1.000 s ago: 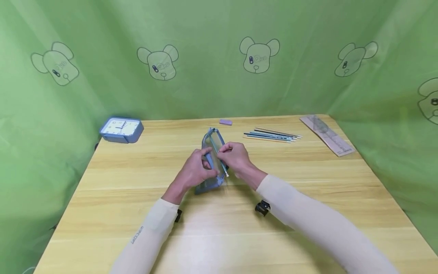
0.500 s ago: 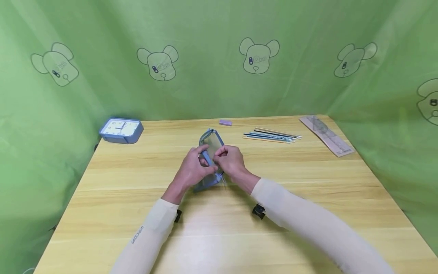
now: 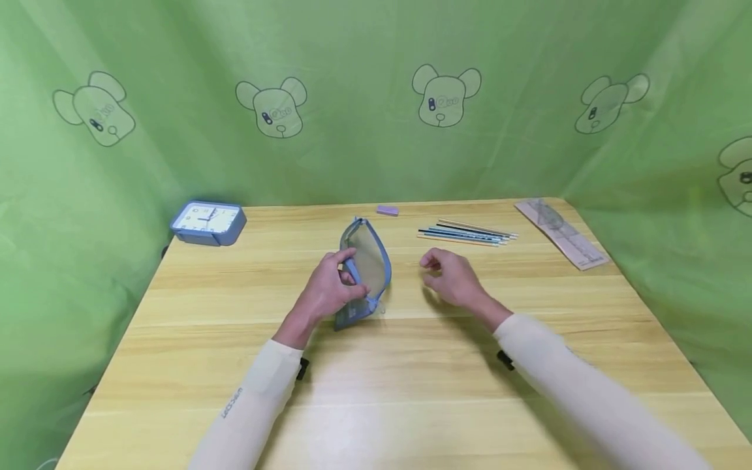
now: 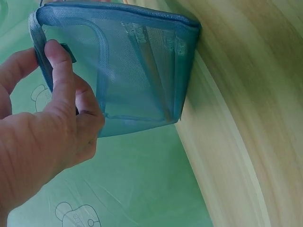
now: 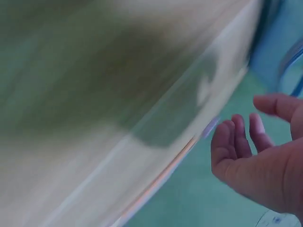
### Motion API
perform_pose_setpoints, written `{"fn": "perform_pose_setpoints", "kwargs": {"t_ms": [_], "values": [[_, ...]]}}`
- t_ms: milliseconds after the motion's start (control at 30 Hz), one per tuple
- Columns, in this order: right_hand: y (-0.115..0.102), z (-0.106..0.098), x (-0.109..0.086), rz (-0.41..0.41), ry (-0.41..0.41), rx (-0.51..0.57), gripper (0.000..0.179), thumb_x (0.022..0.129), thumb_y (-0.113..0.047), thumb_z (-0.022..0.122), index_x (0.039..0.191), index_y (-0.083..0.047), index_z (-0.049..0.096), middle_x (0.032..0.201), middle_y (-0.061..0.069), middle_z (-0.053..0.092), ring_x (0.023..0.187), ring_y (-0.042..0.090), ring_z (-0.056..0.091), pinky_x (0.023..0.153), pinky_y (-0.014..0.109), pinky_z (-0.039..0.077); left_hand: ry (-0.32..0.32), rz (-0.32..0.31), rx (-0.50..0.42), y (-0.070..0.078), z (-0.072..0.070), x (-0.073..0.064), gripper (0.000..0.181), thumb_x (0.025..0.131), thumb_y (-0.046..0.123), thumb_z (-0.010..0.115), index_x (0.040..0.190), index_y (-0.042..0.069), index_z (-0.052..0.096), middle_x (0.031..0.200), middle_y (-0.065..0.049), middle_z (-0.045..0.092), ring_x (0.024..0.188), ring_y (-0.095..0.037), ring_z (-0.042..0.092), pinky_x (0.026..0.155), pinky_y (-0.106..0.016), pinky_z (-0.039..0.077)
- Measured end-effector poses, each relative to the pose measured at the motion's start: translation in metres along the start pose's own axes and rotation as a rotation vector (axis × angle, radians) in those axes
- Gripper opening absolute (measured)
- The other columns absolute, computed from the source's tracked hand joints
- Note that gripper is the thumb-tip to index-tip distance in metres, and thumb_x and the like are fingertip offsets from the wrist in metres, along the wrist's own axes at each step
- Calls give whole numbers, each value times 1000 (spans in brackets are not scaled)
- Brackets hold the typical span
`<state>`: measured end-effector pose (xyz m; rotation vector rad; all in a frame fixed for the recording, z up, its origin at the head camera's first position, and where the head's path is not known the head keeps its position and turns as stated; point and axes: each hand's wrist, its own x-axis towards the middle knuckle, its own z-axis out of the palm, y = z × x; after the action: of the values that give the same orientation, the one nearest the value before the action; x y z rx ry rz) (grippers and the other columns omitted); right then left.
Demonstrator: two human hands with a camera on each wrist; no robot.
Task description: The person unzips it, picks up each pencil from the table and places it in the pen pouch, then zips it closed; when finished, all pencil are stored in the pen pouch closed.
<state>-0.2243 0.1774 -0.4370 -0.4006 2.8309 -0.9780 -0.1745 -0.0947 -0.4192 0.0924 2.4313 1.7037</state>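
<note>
My left hand [image 3: 329, 287] pinches the rim of a blue mesh pencil case [image 3: 371, 258] between thumb and fingers. The case stands on the table with its mouth spread. Through its mesh, in the left wrist view, several slim pencils [image 4: 154, 71] show, leaning inside; the fingers of the left hand [image 4: 57, 118] grip the zip edge. To the right of the case, above the table, hovers my right hand [image 3: 455, 279], fingers loosely curled and nothing held. In the right wrist view this right hand [image 5: 260, 156] has a gap between thumb and fingers.
Several pencils [image 3: 467, 232] lie in a loose row behind the right hand. A purple eraser [image 3: 387, 210] is near the table's back edge. A packaged ruler set [image 3: 561, 232] lies at back right, and a blue clock [image 3: 209, 223] at back left. Green curtains [image 3: 358, 156] surround the table.
The right hand held a pencil at the case's mouth; that pencil went down into the case. The right hand has let go and moved right. The left hand keeps its grip; the mouth looks wider.
</note>
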Motion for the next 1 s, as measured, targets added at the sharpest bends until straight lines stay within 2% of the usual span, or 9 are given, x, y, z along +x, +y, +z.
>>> {"fn": "perform_pose_setpoints", "kwargs": {"t_ms": [100, 233, 400, 467, 633, 767, 867, 1000], "values": [[28, -13, 4, -14, -30, -121, 43, 95, -2, 71, 137, 4, 63, 140, 27, 66, 134, 46, 60, 117, 60, 49, -7, 3, 7, -1, -1, 0, 90, 85, 1, 86, 163, 2, 42, 130, -16, 50, 90, -15, 59, 74, -25, 57], [54, -25, 12, -39, -54, -229, 53, 96, -4, 71, 145, 7, 55, 149, 31, 58, 143, 51, 51, 123, 65, 40, -10, 5, 22, -1, -2, -1, 90, 85, 1, 86, 163, 2, 42, 130, -16, 50, 89, -15, 59, 74, -26, 57], [72, -31, 26, -32, -58, -261, 61, 99, -4, 67, 156, 6, 45, 163, 32, 43, 155, 52, 36, 131, 65, 27, -13, 6, 34, 0, -2, -2, 90, 86, 1, 86, 164, 2, 41, 126, -16, 50, 87, -15, 59, 72, -26, 55], [77, -33, 32, -36, -54, -261, 61, 101, -4, 66, 158, 4, 44, 165, 31, 40, 156, 51, 33, 132, 65, 24, -16, 9, 29, 0, -2, -1, 90, 85, 1, 85, 164, 2, 41, 125, -17, 50, 86, -15, 58, 71, -25, 55], [87, -36, 39, -71, -38, -303, 56, 103, -7, 65, 156, 2, 47, 164, 28, 44, 155, 50, 36, 132, 64, 26, -23, 10, 22, 0, -3, -1, 91, 85, 2, 85, 164, 1, 40, 124, -17, 50, 87, -15, 58, 71, -25, 55], [87, -37, 39, -70, -32, -345, 55, 103, -8, 67, 154, 2, 50, 161, 28, 48, 153, 50, 39, 130, 66, 28, -28, 8, 26, 0, -3, -1, 91, 85, 2, 85, 164, 2, 40, 126, -17, 50, 88, -15, 59, 71, -24, 56], [85, -36, 39, -71, -36, -347, 53, 102, -8, 68, 152, 1, 51, 155, 28, 55, 148, 50, 46, 126, 68, 34, -24, 6, 30, -1, -4, 0, 90, 85, 1, 85, 164, 2, 41, 127, -17, 49, 89, -15, 59, 71, -24, 56], [82, -33, 39, -83, -36, -319, 49, 102, -5, 68, 148, 3, 54, 141, 28, 65, 133, 48, 60, 116, 66, 47, -23, 3, 30, -2, -5, 1, 90, 86, 1, 85, 164, 2, 41, 127, -17, 49, 89, -15, 59, 71, -24, 55]]}}
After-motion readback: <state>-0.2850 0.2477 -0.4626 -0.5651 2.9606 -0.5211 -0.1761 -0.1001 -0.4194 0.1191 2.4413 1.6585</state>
